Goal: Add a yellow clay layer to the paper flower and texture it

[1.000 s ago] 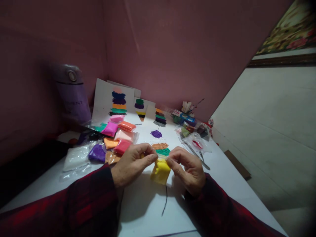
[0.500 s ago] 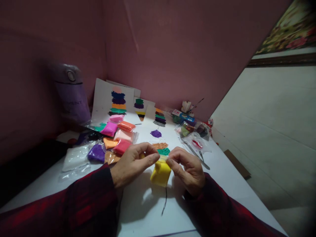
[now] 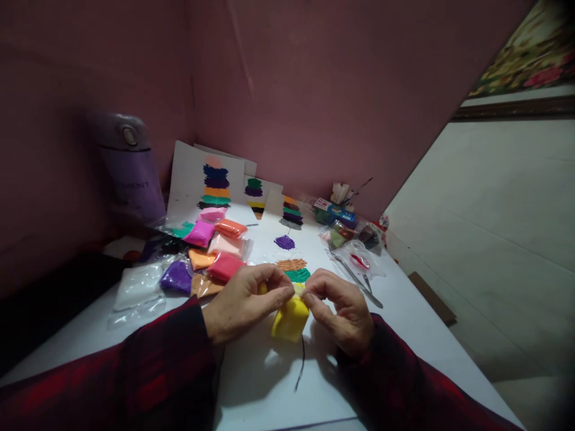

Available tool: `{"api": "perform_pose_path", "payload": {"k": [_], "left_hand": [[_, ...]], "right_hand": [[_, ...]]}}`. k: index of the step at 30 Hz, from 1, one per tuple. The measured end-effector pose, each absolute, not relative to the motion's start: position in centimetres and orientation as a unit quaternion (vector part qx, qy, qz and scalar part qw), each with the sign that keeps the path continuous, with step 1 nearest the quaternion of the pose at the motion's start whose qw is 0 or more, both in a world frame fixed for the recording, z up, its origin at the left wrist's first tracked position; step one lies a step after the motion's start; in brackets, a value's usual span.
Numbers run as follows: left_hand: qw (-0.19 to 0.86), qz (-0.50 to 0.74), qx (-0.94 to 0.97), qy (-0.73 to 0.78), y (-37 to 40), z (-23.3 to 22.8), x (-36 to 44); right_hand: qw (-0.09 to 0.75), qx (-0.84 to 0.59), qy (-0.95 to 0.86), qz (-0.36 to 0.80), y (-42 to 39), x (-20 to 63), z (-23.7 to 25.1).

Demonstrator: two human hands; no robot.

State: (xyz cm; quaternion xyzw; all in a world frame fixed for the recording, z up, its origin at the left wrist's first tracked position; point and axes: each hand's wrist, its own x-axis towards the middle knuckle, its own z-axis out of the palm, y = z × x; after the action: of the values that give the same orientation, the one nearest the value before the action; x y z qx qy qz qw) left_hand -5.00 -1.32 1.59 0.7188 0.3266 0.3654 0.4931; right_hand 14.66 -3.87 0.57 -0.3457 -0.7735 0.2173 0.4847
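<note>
Between my two hands hangs a small clear bag of yellow clay point(image 3: 290, 320). My left hand point(image 3: 251, 296) pinches its top edge between thumb and forefinger. On the other side my right hand point(image 3: 339, 308) grips the same edge the same way, the fingertips of both hands close together. A bit of yellow shows under the curled fingers of my left hand. Below and behind the bag lies a white sheet with orange, green and purple clay patches point(image 3: 294, 269) and a thin dark line running toward me.
Left of my hands are bagged clays, among them a red one point(image 3: 226, 266), a purple one point(image 3: 176, 278) and a white one point(image 3: 140, 286). A purple bottle point(image 3: 132, 179) stands behind them. Metal tools point(image 3: 359, 281) and a blue box point(image 3: 333, 209) lie to the right.
The yellow bag has tilted and shifted slightly left, its top edge bending between my fingers. Both hands keep their pinch and have barely moved.
</note>
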Motion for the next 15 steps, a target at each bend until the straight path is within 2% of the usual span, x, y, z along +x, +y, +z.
{"api": "perform_pose_path", "payload": {"k": [8,15], "left_hand": [[0.442,0.358,0.759,0.319,-1.64,1.84,-4.91],[0.499,0.357,0.718,0.329,-1.4,1.83,-4.97]], "right_hand": [[0.466,-0.323,-0.794,0.221,-3.9,14.43,0.52],[0.485,-0.34,-0.777,0.213,-3.91,14.48,0.62]]}}
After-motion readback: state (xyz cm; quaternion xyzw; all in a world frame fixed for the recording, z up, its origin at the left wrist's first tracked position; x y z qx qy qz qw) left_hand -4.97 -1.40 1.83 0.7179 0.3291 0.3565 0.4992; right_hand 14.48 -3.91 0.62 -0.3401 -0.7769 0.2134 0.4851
